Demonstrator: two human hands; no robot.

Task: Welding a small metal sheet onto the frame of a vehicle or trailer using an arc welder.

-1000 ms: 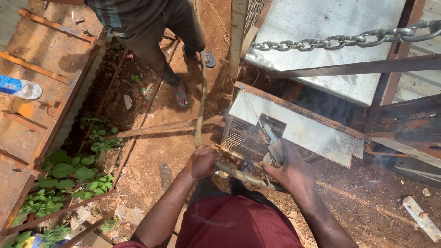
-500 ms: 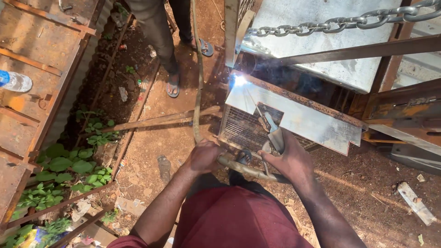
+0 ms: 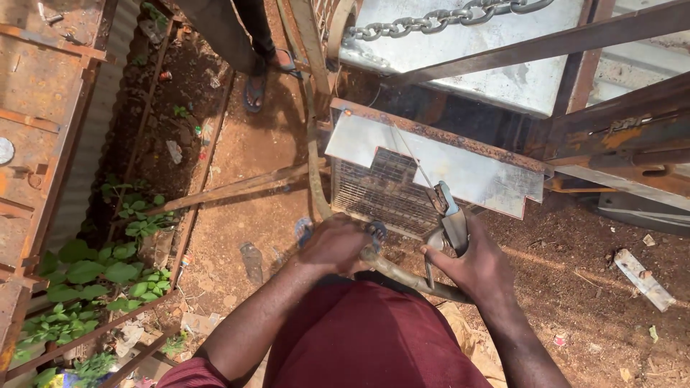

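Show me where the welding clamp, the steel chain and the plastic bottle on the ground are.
welding clamp (image 3: 451, 223), head view, on its grey jaw above the right hand.
steel chain (image 3: 438, 19), head view, on a middle link.
plastic bottle (image 3: 251, 261), head view, on its clear body.

Sunlit red dirt ground (image 3: 589, 287), green weeds (image 3: 86, 269), rusty metal sheets (image 3: 36, 93)

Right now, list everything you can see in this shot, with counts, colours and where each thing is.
welding electrode holder: one, grey metal, in the right hand, thin rod pointing up-left
cable: one, tan, under the left hand
metal plate: one, silver, centre, over a wire grille
chain: one, grey, top
rusty steel frame bars: several, brown, top right
green plants: a patch, left
another person's sandalled feet: two, top centre
maroon trousers: bottom centre
left hand: closed on the cable
right hand: closed on the holder
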